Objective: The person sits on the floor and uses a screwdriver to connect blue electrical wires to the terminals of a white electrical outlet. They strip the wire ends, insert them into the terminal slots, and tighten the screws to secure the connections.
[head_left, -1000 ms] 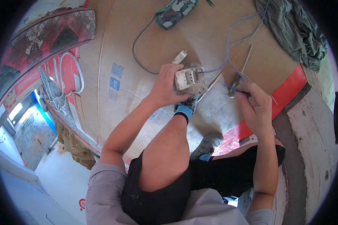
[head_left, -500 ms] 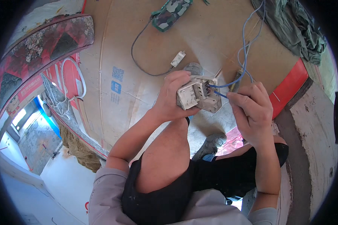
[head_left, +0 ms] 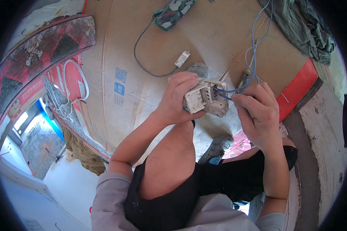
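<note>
The socket box [head_left: 205,101] sits between left hand [head_left: 176,101] and right hand [head_left: 258,115]; far behind, probably a pouch [head_left: 173,13] lies on cardboard [head_left: 219,34].

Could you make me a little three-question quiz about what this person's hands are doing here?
1. True or false: the left hand holds the white socket module.
2. Which colour is the wire pinched by the right hand? A red, B blue, C yellow.
3. Fill in: the camouflage-patterned case lies on the ___ sheet.

Key: 1 true; 2 B; 3 cardboard.
</note>
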Tool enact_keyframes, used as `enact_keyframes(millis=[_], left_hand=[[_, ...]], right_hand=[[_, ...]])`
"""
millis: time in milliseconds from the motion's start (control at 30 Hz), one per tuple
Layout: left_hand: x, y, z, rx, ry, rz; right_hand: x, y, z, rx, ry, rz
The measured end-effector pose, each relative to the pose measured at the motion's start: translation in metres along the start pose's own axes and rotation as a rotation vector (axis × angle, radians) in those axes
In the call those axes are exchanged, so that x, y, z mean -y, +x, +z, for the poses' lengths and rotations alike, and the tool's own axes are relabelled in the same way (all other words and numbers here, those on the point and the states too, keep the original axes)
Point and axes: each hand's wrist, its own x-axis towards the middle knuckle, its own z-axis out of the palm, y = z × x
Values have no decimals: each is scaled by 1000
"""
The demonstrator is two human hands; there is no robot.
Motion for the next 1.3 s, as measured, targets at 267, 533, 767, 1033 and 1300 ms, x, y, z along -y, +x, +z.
enact_keyframes(millis=[267, 533, 767, 1033, 1300], left_hand=[[-7, 2, 3, 41, -36, -39], [-15, -15, 17, 193, -336, -406], [-16, -2, 2, 347, -559, -551], [9, 51, -21, 686, -916, -933], [38, 59, 17, 1081, -731, -872]], right_hand=[[0, 0, 1, -17, -22, 2], [-18, -3, 7, 84, 24, 82], [-26, -4, 9, 125, 93, 124], [-25, -1, 10, 146, 107, 74], [-44, -11, 29, 282, 56, 31]])
